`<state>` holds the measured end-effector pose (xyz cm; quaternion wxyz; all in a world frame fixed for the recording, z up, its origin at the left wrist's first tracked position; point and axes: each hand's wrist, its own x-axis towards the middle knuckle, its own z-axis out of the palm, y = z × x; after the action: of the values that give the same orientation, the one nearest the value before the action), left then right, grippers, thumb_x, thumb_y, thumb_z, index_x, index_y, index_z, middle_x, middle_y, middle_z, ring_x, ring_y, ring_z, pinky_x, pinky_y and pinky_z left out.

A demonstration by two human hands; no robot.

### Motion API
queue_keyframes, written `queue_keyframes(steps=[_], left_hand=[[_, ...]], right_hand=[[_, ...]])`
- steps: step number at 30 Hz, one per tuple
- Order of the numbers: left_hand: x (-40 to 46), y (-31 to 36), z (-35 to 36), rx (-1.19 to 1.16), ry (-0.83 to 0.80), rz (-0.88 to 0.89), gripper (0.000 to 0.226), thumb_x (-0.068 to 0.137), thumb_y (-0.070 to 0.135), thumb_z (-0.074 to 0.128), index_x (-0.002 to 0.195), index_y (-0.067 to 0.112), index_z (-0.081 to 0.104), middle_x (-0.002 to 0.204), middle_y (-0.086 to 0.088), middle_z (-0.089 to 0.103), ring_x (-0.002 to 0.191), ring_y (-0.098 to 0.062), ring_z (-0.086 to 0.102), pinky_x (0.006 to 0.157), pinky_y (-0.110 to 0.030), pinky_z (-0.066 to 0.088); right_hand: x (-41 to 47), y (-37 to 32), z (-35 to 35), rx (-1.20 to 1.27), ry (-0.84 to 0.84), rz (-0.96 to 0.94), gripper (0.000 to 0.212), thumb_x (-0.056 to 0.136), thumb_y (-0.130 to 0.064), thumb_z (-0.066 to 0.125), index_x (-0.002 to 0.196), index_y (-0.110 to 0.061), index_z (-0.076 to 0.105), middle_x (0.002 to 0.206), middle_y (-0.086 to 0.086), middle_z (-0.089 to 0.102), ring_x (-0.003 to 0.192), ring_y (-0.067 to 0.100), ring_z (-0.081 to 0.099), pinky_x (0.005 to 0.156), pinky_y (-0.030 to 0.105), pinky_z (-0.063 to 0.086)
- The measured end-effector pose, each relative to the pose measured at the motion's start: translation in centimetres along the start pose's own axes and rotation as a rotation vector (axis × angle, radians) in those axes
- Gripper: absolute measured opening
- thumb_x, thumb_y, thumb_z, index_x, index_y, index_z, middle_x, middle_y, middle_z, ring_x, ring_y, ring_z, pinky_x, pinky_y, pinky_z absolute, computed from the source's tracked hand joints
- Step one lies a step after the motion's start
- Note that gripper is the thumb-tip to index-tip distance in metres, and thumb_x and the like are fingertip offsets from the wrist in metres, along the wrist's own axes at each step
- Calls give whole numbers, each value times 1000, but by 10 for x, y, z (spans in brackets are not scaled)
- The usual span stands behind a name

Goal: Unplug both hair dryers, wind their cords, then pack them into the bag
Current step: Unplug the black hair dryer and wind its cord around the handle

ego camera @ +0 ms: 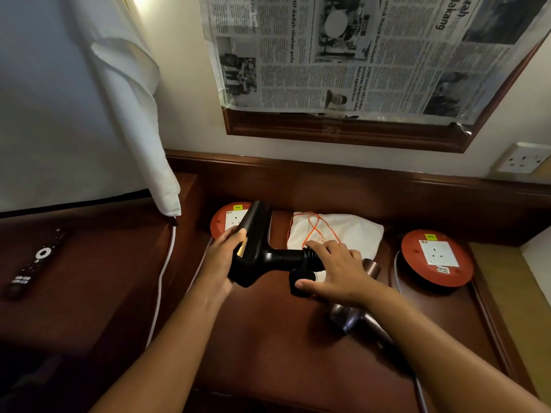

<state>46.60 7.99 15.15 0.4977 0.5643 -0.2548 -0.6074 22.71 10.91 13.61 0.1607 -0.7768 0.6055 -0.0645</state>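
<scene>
Gripping black dryer (256,248), both hands, white bag (343,231) behind

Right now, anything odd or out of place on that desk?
Only the wall: a newspaper is taped askew over the framed panel above the desk. Below, both hands hold the black dryer; the second dryer lies under the right arm.

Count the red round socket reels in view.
2. One red reel sits at the desk's back left, partly behind the black hair dryer; the other red reel lies at the right. None seems hidden.
</scene>
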Motion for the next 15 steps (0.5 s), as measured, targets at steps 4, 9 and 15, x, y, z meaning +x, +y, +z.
queue_keyframes(steps=[4,9,15], left_hand=[[3,-16,-12,69,30,33,31,89,26,64,119,24,64,108,-8,70,92,-23,68,71,-32,52],[5,-31,-26,249,-11,57,42,91,28,62,132,24,53,116,-4,64,103,-20,62,86,-34,50],[18,-53,-46,387,-62,16,41,91,23,62,131,25,50,123,-5,59,105,-17,60,79,-25,46]], right_hand=[[1,-3,15,-8,-35,-1,98,60,-88,25,143,-37,20,130,-3,40,123,20,37,104,45,23],[1,-6,38,1,-108,15,96,64,-87,31,144,-37,18,134,-2,37,125,21,34,105,46,22],[-7,-11,75,27,-135,72,97,61,-88,29,143,-39,21,129,-2,40,122,19,37,103,45,24]])
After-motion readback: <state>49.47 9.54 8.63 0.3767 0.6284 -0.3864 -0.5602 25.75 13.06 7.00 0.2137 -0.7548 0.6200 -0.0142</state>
